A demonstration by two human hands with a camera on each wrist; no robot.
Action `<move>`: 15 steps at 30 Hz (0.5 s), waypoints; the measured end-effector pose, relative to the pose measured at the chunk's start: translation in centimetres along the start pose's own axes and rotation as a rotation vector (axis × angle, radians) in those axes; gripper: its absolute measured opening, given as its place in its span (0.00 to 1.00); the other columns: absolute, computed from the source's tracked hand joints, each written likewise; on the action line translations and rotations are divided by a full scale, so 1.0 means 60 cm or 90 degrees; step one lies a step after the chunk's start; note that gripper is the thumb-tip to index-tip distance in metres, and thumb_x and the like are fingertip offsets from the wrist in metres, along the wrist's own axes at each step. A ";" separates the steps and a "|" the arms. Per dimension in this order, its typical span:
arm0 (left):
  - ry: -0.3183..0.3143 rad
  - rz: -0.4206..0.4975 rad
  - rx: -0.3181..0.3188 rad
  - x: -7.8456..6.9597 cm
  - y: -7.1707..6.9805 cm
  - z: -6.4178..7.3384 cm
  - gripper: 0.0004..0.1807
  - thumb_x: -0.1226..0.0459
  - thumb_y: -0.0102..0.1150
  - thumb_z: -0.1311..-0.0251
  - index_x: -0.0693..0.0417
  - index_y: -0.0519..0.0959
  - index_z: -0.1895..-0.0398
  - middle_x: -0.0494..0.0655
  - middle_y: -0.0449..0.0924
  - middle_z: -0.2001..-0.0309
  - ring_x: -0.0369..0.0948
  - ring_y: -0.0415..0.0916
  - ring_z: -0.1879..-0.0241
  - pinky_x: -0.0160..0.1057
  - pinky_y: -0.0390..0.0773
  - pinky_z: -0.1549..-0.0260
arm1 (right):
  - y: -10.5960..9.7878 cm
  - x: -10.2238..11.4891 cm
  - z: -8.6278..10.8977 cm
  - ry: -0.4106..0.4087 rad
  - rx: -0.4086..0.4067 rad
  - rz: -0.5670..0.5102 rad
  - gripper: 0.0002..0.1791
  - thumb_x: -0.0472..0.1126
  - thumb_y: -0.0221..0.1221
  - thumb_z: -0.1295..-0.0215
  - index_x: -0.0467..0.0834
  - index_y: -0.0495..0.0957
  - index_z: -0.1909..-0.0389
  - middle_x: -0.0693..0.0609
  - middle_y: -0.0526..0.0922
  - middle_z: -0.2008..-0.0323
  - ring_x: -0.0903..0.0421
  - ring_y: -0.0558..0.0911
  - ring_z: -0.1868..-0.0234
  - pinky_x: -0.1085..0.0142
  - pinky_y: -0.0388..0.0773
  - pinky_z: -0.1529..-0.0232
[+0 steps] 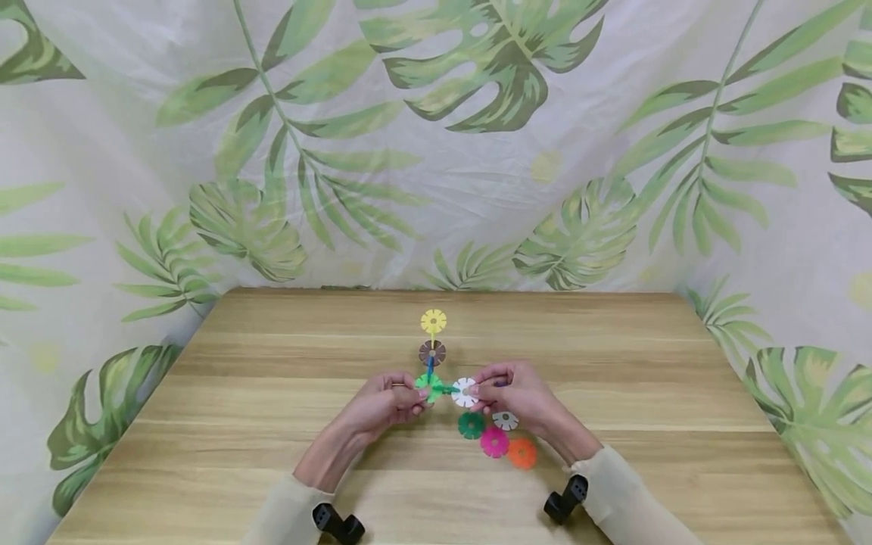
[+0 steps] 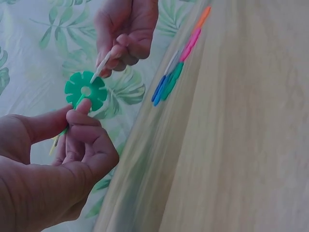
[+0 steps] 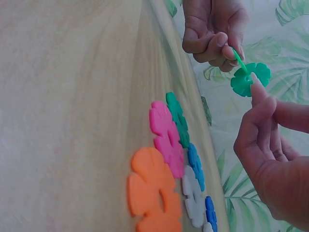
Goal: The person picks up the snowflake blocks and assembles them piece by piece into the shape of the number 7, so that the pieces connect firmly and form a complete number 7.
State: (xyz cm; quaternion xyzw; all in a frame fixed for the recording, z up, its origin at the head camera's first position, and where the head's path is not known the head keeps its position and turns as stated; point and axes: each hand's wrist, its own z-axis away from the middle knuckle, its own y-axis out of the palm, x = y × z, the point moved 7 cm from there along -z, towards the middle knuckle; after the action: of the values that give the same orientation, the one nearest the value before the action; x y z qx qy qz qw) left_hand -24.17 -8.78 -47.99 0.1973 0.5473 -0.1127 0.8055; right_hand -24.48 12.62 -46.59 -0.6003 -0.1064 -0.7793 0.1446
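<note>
My left hand [image 1: 384,401] pinches a light green notched flower disc [image 1: 425,382] between thumb and fingers. From it a joined chain runs away from me: a blue disc [image 1: 430,366] seen edge-on, a brown disc [image 1: 425,356] and a yellow disc [image 1: 427,326] at the far end. A dark green disc [image 2: 72,91] is slotted to the light green one on the right. My right hand [image 1: 524,393] pinches a white disc [image 1: 460,397], its edge right at the dark green disc's rim. In the left wrist view the white disc shows edge-on.
On the wooden table [image 1: 272,454], near my right hand, lie loose discs: dark green [image 1: 466,431], pink [image 1: 487,448], orange [image 1: 523,463] and greyish white [image 1: 506,426]. Blue discs [image 3: 195,162] show beside them in the right wrist view. A leaf-patterned cloth [image 1: 477,189] hangs behind the table.
</note>
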 end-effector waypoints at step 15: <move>0.005 -0.012 -0.041 -0.004 0.011 0.000 0.05 0.71 0.63 0.33 0.56 0.76 0.66 0.46 0.87 0.67 0.36 0.80 0.67 0.30 0.83 0.63 | -0.001 -0.014 -0.003 -0.008 0.001 -0.016 0.10 0.30 0.63 0.30 0.27 0.80 0.53 0.49 0.91 0.67 0.59 0.88 0.72 0.71 0.84 0.70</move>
State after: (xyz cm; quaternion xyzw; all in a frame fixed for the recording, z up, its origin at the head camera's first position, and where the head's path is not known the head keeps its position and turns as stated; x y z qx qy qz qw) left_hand -24.00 -8.21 -47.67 0.1661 0.5556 -0.1021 0.8082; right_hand -24.45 12.72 -47.41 -0.6036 -0.1152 -0.7774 0.1344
